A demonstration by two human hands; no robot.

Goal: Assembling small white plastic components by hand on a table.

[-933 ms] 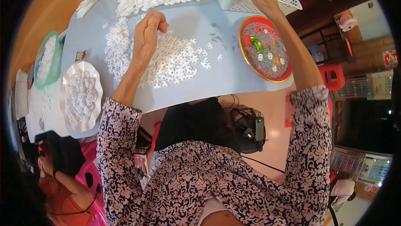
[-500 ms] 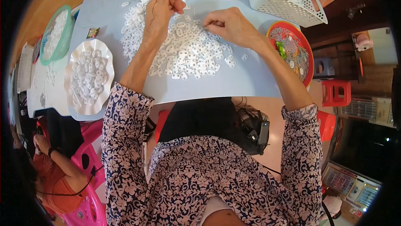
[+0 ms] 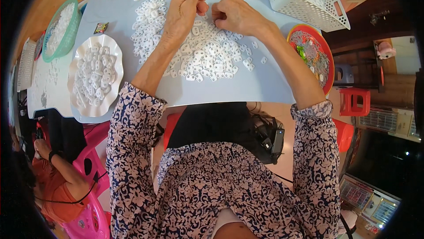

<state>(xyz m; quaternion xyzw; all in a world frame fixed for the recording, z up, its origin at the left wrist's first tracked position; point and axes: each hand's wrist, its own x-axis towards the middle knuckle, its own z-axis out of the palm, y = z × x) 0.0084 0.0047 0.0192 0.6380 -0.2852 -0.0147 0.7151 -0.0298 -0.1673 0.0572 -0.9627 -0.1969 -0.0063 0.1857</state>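
Note:
Small white plastic pieces with dark holes [image 3: 210, 60] lie spread in a loose pile on the pale grey-blue table. My left hand [image 3: 187, 10] is over the pile's far side, its fingers curled in. Close to its right, my right hand [image 3: 238, 14] has its fingers bent inward in a pinch, pointing at the left one. A narrow gap separates the two hands. Whatever is between the fingers of either hand is too small or hidden to make out. A denser heap of rounder white pieces [image 3: 148, 24] lies left of my left wrist.
A scalloped white dish [image 3: 116, 77] of white pieces stands left, by a small wrapped packet [image 3: 101, 28]. A red bowl [image 3: 327, 62] of grey metal bits is at right. White basket [image 3: 304, 11] and green basket [image 3: 75, 31] hold pieces. Another person [image 3: 66, 181] sits lower left.
My right hand has moved up toward my left hand, narrowing the gap between them. The whole view has shifted slightly. Fingers of both hands stay curled.

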